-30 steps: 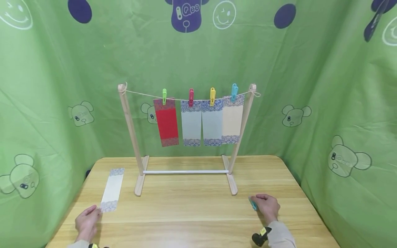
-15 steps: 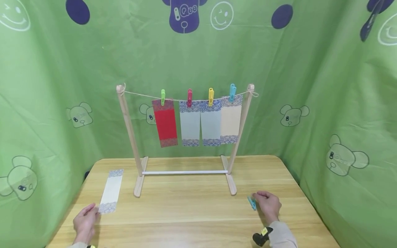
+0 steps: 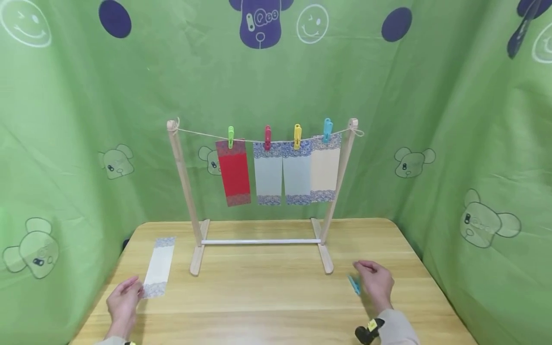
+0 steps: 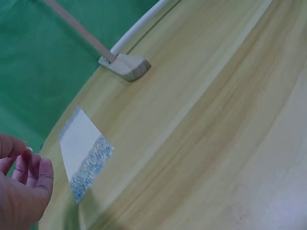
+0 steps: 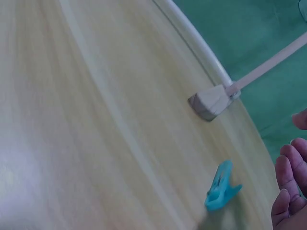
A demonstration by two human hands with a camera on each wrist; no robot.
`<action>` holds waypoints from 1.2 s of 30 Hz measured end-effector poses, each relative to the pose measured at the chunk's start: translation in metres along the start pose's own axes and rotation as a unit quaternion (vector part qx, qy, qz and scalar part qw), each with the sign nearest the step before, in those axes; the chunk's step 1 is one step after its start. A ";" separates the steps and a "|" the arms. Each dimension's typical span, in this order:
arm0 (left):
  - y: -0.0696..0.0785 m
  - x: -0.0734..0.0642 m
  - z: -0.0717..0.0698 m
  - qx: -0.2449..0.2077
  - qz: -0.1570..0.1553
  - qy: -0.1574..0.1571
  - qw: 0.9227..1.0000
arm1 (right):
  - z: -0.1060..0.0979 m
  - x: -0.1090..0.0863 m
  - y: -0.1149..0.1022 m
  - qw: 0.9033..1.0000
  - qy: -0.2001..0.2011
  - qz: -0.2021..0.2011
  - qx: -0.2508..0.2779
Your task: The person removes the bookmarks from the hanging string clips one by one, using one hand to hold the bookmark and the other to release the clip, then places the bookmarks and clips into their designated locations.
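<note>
A white card with blue patterned ends (image 3: 159, 265) lies flat on the table at the left. Beside its near end is my left hand (image 3: 124, 302), fingers loosely bent; the left wrist view shows a gap between the hand and the card (image 4: 80, 152). At the right, a light blue clothespin (image 3: 354, 285) lies on the tabletop. My right hand (image 3: 377, 285) hovers just beside it, its fingers relaxed and holding nothing. In the right wrist view the clothespin (image 5: 221, 189) sits apart from the fingertips (image 5: 284, 167).
A wooden rack (image 3: 184, 179) stands at the back with a string tied between its posts. From it hang a red card (image 3: 234, 175), two pale blue cards (image 3: 268, 175) and a cream card (image 3: 325, 168), each pinned by a coloured clothespin. Green curtain (image 3: 276, 86) surrounds the table (image 3: 267, 292).
My right hand has let go of the blue clothespin and risen slightly away from it. My left hand has drawn a little off the white card's corner. The head view has shifted slightly.
</note>
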State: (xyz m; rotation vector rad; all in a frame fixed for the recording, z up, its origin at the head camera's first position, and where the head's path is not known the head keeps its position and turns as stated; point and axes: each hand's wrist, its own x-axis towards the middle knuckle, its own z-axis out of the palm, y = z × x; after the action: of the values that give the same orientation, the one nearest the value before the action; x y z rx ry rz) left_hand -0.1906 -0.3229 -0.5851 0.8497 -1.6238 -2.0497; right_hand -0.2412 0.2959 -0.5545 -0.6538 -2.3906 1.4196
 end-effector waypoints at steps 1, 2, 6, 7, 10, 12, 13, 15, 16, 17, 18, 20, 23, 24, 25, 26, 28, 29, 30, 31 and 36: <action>-0.006 0.007 -0.001 -0.004 0.003 0.001 1.000 | -0.001 -0.001 -0.002 1.000 0.004 -0.009 -0.003; -0.012 0.013 -0.001 -0.009 0.003 0.002 1.000 | -0.002 -0.002 -0.004 1.000 0.004 -0.014 0.000; -0.024 0.028 -0.002 -0.015 0.009 0.001 1.000 | -0.004 -0.003 -0.011 1.000 -0.009 -0.014 0.020; -0.023 0.028 -0.002 -0.018 0.013 -0.008 1.000 | -0.004 -0.002 -0.013 1.000 -0.011 -0.013 0.024; -0.014 0.021 0.000 -0.036 0.022 -0.028 0.999 | -0.004 -0.001 -0.017 0.999 -0.017 -0.013 0.044; -0.003 0.009 0.004 -0.037 0.036 -0.040 0.998 | -0.004 0.001 -0.020 0.998 -0.021 -0.013 0.063; 0.004 0.001 0.006 -0.034 0.044 -0.048 0.997 | -0.005 0.001 -0.021 0.997 -0.022 -0.013 0.074; 0.016 -0.012 0.013 -0.024 0.043 -0.051 0.998 | -0.006 0.001 -0.023 0.996 -0.022 -0.012 0.090; 0.022 -0.019 0.016 -0.019 0.042 -0.054 0.997 | -0.007 0.001 -0.024 0.995 -0.023 -0.012 0.096; 0.029 -0.025 0.019 -0.010 0.036 -0.055 0.998 | -0.007 0.001 -0.025 0.995 -0.024 -0.012 0.101; 0.033 -0.029 0.021 -0.006 0.027 -0.056 0.998 | -0.008 0.001 -0.027 0.994 -0.024 -0.012 0.105; 0.042 -0.035 0.025 0.007 0.012 -0.055 0.998 | -0.009 0.000 -0.029 0.993 -0.024 -0.015 0.113; 0.049 -0.040 0.028 0.022 0.007 -0.062 0.998 | -0.009 0.000 -0.034 0.992 -0.024 -0.019 0.122; 0.050 -0.041 0.029 0.027 0.008 -0.067 0.997 | -0.010 -0.001 -0.036 0.992 -0.024 -0.020 0.125; 0.051 -0.041 0.030 0.030 0.008 -0.072 0.997 | -0.011 -0.001 -0.038 0.992 -0.023 -0.024 0.125; 0.053 -0.041 0.030 0.037 0.011 -0.077 0.996 | -0.011 -0.001 -0.040 0.991 -0.023 -0.028 0.125; 0.055 -0.041 0.033 0.046 0.017 -0.085 0.995 | -0.013 -0.002 -0.044 0.992 -0.025 -0.033 0.123; 0.056 -0.041 0.034 0.044 0.018 -0.087 0.995 | -0.014 -0.003 -0.046 0.992 -0.028 -0.036 0.120; 0.058 -0.042 0.035 0.043 0.020 -0.090 0.995 | -0.014 -0.003 -0.048 0.992 -0.030 -0.040 0.116; 0.060 -0.043 0.037 0.043 0.024 -0.093 0.994 | -0.016 -0.004 -0.051 0.992 -0.032 -0.044 0.111; 0.069 -0.048 0.043 0.030 0.034 -0.115 0.992 | -0.022 -0.010 -0.064 0.992 -0.039 -0.059 0.107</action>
State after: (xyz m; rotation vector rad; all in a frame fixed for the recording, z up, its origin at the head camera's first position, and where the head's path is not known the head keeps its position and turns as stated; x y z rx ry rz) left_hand -0.1888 -0.2786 -0.5016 0.5865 -1.8165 -2.1237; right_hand -0.2375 0.2810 -0.4876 -0.4038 -2.2492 1.6458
